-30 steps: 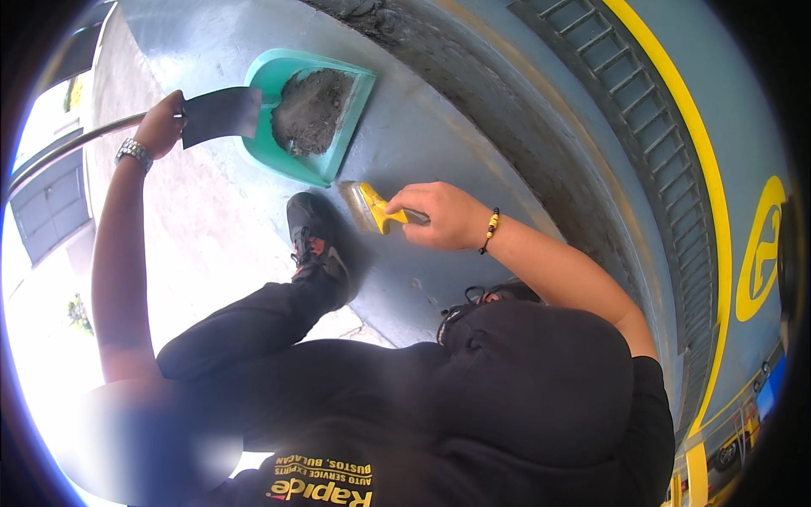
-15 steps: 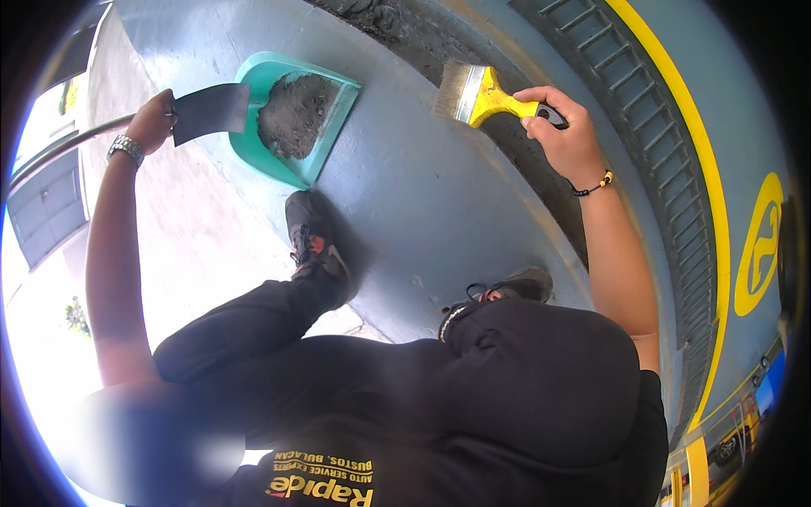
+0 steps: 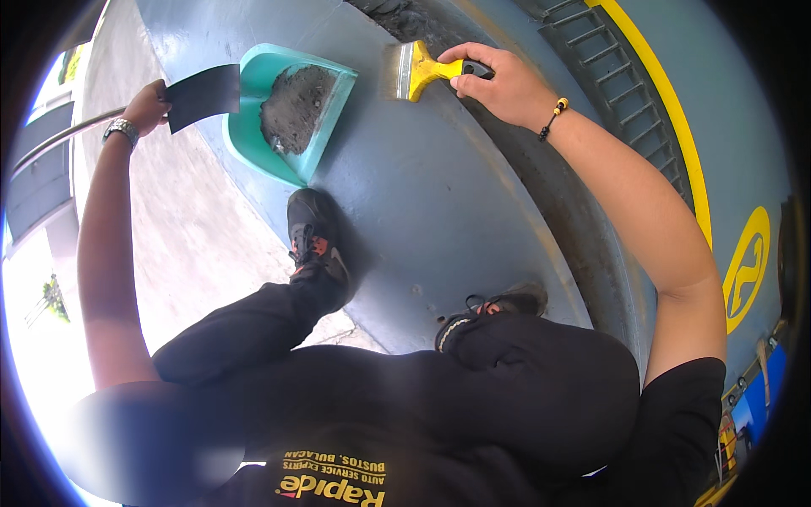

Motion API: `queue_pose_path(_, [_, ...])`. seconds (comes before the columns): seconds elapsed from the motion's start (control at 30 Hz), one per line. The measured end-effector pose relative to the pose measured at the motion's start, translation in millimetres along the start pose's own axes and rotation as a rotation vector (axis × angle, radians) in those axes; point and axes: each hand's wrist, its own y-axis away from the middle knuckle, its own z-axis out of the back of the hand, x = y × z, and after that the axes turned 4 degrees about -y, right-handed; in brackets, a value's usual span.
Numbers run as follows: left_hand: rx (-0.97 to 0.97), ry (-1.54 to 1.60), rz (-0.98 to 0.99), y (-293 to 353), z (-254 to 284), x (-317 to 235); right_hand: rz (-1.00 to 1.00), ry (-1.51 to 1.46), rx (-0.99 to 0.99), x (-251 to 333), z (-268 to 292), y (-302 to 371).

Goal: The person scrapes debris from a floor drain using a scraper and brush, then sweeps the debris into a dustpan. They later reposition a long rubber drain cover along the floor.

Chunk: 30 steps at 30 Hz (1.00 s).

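A yellow paintbrush (image 3: 427,72) with wide pale bristles and a black handle end is gripped in my right hand (image 3: 498,80). Its bristles point left toward the teal dustpan (image 3: 245,139), apart from its rim, and look blurred. Grey dirt (image 3: 296,108) lies heaped inside the pan. My left hand (image 3: 149,108) is closed where a thin metal rod (image 3: 72,139) and a dark flat sheet (image 3: 205,96) meet. The sheet overlaps the pan's left side and hides whether the rod joins it.
A grey painted floor (image 3: 405,211) borders pale concrete (image 3: 177,203) on the left. To the right, a dirty channel (image 3: 541,186) curves beside a slatted metal strip (image 3: 629,93) and a yellow line (image 3: 676,101). My black shoes (image 3: 317,232) stand below the dustpan.
My right hand has carried the paintbrush left and slightly up, closer to the dustpan. My left hand and the sheet have shifted only slightly; the view moved a little.
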Motion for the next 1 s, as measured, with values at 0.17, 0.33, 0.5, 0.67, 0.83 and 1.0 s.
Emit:
queue_pose_path(0.17, [-0.006,0.066,0.058,2,7,-12,-0.008,-0.025,0.026,-19,-32,-18])
queue_pose_path(0.33, [-0.044,0.009,0.094,0,20,-22,0.068,-0.014,-0.181,-55,-22,23])
queue_pose_path(0.5, [-0.062,0.018,0.131,4,27,-60,0.032,0.083,-0.253,-59,34,96])
queue_pose_path(0.67, [-0.021,-0.004,0.12,-48,18,-63,0.069,-0.013,-0.302,-54,43,90])
queue_pose_path(0.83, [-0.002,-0.049,0.08,-79,-1,-72,0.002,-0.017,-0.172,-75,28,37])
queue_pose_path(1.0, [-0.044,-0.493,-0.038,-88,-12,-121,0.063,-0.122,-0.103,-127,15,32])
